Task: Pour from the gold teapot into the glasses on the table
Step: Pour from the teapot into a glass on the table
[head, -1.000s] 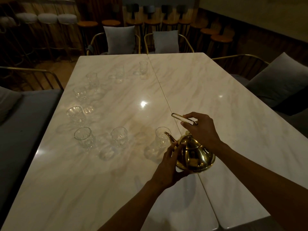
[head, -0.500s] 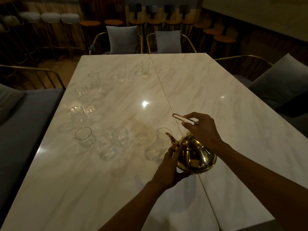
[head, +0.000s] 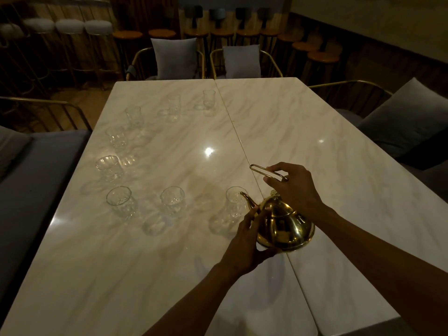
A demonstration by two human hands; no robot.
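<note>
The gold teapot (head: 284, 226) is held just over the marble table (head: 303, 132), tilted left so its spout hangs over the rim of the nearest glass (head: 235, 204). My right hand (head: 294, 187) grips the teapot's wire handle (head: 261, 171) from above. My left hand (head: 247, 241) cups the pot's left side and base with curled fingers. Several more clear glasses stand in an arc on the left half of the table, among them one (head: 172, 201) beside the nearest and one (head: 119, 201) further left. No stream is visible at the spout.
The table is two slabs joined by a seam (head: 238, 141). Gold-framed chairs with grey cushions (head: 173, 58) stand at the far end and a cushioned chair (head: 402, 117) at the right. A grey bench (head: 36, 180) runs along the left. Stools line the back.
The teapot and both hands have stayed almost where they were, the spout still over the nearest glass. Only the view has shifted slightly.
</note>
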